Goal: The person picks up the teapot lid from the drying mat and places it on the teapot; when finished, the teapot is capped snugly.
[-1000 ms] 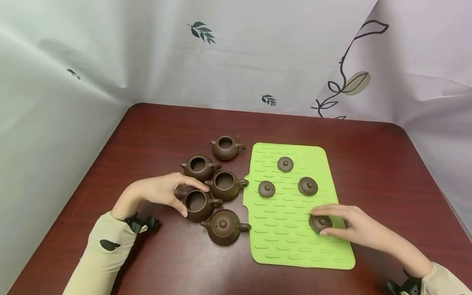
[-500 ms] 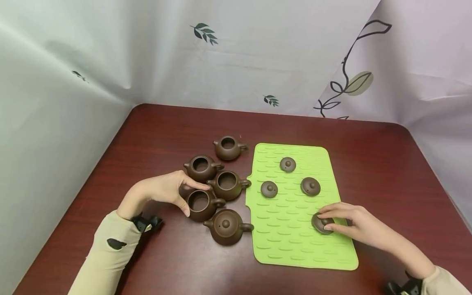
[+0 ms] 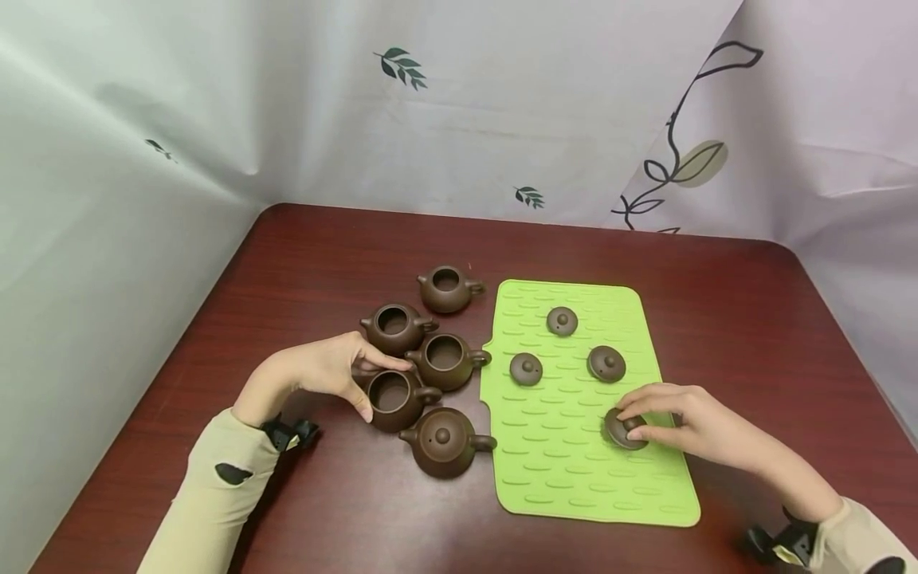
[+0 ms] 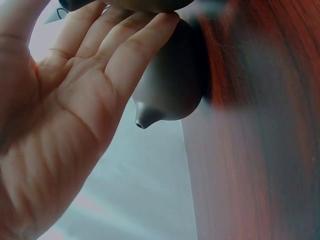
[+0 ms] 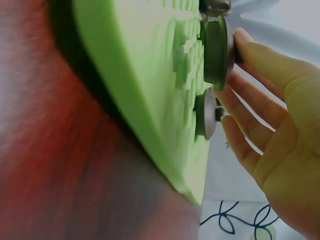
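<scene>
Taking twelve o'clock as straight away from the person in the head view, the held lid (image 3: pixel 617 434) sits at nine o'clock from the right hand (image 3: pixel 696 422), which pinches its knob narrowly between thumb and fingers. The lid is over the green mat (image 3: pixel 559 462); whether any edge touches the mat I cannot tell. Around that lid, the nearest loose lid (image 3: pixel 606 364) lies between eleven and twelve o'clock, the far loose lid (image 3: pixel 562 321) at eleven, and the left loose lid (image 3: pixel 526 369) at ten, all resting on the mat.

The left hand (image 3: pixel 323 371) spreads wide, thumb on the near side and fingers on the far side of the gripped teapot (image 3: pixel 396 416), which has an open top and lies between three and four o'clock from that hand. About this teapot, the lidded teapot (image 3: pixel 446 453) stands between four and five o'clock, the middle teapot (image 3: pixel 446 376) at two, the back teapot (image 3: pixel 402 344) at twelve and the farthest teapot (image 3: pixel 446 303) at one.
</scene>
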